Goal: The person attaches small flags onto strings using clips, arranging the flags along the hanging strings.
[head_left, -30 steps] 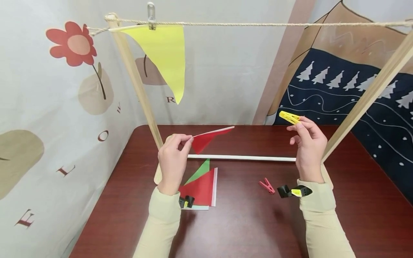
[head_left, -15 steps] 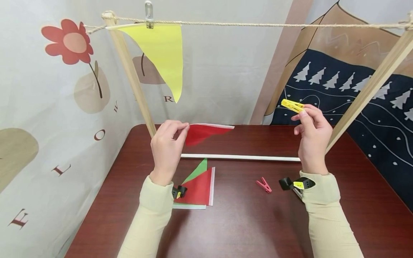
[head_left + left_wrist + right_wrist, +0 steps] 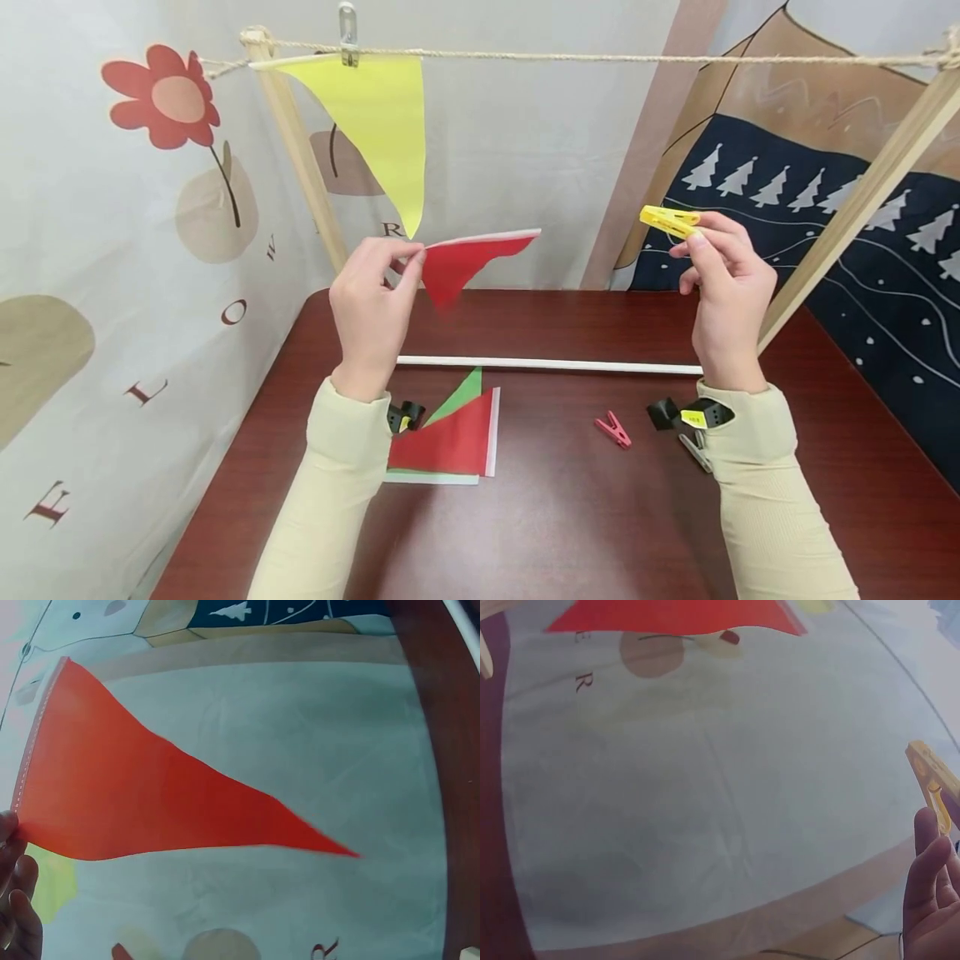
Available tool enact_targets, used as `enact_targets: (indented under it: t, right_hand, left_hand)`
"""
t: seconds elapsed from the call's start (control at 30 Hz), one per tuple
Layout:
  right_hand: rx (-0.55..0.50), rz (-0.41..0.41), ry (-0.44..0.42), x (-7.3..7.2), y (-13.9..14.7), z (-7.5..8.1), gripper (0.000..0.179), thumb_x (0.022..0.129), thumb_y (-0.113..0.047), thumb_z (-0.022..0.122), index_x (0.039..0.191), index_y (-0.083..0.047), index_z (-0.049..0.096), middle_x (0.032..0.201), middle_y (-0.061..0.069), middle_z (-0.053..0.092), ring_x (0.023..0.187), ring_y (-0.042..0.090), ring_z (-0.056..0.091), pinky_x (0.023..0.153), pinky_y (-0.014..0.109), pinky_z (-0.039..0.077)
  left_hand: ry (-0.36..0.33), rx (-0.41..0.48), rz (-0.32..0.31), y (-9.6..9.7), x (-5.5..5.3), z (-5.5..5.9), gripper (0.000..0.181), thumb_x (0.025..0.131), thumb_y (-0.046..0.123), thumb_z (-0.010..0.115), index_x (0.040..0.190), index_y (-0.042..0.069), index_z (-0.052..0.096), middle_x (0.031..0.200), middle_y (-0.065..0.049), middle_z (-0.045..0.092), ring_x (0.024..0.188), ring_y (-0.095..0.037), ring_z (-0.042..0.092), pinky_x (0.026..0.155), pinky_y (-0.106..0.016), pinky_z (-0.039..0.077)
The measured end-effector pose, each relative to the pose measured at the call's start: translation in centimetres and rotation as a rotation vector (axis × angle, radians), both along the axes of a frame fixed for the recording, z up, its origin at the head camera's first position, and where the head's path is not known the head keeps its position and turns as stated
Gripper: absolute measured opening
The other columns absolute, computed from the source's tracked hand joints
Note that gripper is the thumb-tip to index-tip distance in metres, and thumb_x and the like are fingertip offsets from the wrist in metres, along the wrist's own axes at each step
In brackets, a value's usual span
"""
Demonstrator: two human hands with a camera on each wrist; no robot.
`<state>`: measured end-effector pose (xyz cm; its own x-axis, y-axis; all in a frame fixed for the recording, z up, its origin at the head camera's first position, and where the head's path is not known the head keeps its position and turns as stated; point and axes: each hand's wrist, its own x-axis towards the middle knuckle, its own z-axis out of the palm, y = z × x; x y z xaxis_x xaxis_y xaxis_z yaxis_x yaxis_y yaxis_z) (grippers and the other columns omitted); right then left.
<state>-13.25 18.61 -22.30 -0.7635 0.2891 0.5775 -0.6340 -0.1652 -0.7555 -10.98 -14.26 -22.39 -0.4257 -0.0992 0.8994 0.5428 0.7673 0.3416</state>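
My left hand pinches one end of the white top edge of a red triangular flag, which hangs point down in the air below the rope. The left wrist view shows the whole red flag, with the fingers at its corner. Across from it, my right hand pinches a yellow clothespin between thumb and fingers, its far end pointing left. In the right wrist view the clothespin is at the right edge. Overhead, a yellow flag hangs on the rope under a clear clip.
Wooden posts hold the rope at both ends, with a white bar low between them. On the table lie a red flag over a green one, a red clothespin and a grey clip by the right wrist.
My left hand has risen and shifted left, lifting the red flag toward the rope. My right hand has moved up a little with the yellow clothespin.
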Motion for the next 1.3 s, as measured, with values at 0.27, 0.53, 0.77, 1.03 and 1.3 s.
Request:
enact_targets:
  t: [0.27,0.53,0.77,1.03,1.3]
  right_hand:
    - [0.004,0.028,0.025,0.1,-1.4,2.0,0.027,0.081,-0.011,0.065,0.099,0.008,0.064,0.113,0.019,0.053,0.079,0.025,0.058,0.047,0.018,0.041]
    - [0.051,0.020,0.036,-0.1,-2.0,3.8,0.026,0.082,-0.014,0.064,0.100,0.004,0.065,0.114,0.017,0.052,0.074,0.023,0.056,0.047,0.017,0.041]
    - [0.050,0.072,0.063,0.1,-2.5,5.0,0.025,0.082,-0.009,0.063,0.104,0.004,0.063,0.107,0.020,0.054,0.068,0.022,0.056,0.048,0.018,0.041]
    - [0.091,0.087,0.074,0.9,-3.7,6.8,0.025,0.082,-0.010,0.064,0.104,0.002,0.064,0.105,0.019,0.054,0.068,0.022,0.055,0.048,0.018,0.039]
    - [0.129,0.103,0.096,1.1,-5.3,8.8,0.021,0.081,-0.008,0.064,0.100,0.001,0.065,0.099,0.017,0.055,0.065,0.021,0.055,0.047,0.018,0.038]
  left_hand:
    - [0.013,-0.042,0.003,-0.1,-0.2,2.0,0.014,0.084,0.022,0.061,0.087,0.010,0.067,0.080,0.000,0.061,0.069,-0.010,0.053,0.054,-0.024,0.040]
    - [0.072,-0.086,0.003,-0.5,-0.6,3.9,0.012,0.083,0.020,0.062,0.084,0.009,0.068,0.077,-0.001,0.061,0.068,-0.011,0.055,0.056,-0.025,0.040]
    - [0.121,-0.125,0.012,-0.5,-1.0,5.3,0.014,0.085,0.020,0.060,0.082,0.010,0.068,0.079,-0.001,0.060,0.066,-0.010,0.055,0.055,-0.023,0.040]
    - [0.097,-0.133,0.016,-0.1,-1.3,6.3,0.016,0.086,0.023,0.059,0.086,0.011,0.069,0.080,-0.002,0.062,0.067,-0.010,0.055,0.055,-0.025,0.040]
    - [0.054,-0.125,0.028,0.6,-1.7,7.7,0.019,0.086,0.027,0.057,0.088,0.012,0.069,0.086,0.000,0.061,0.073,-0.010,0.056,0.062,-0.026,0.043]
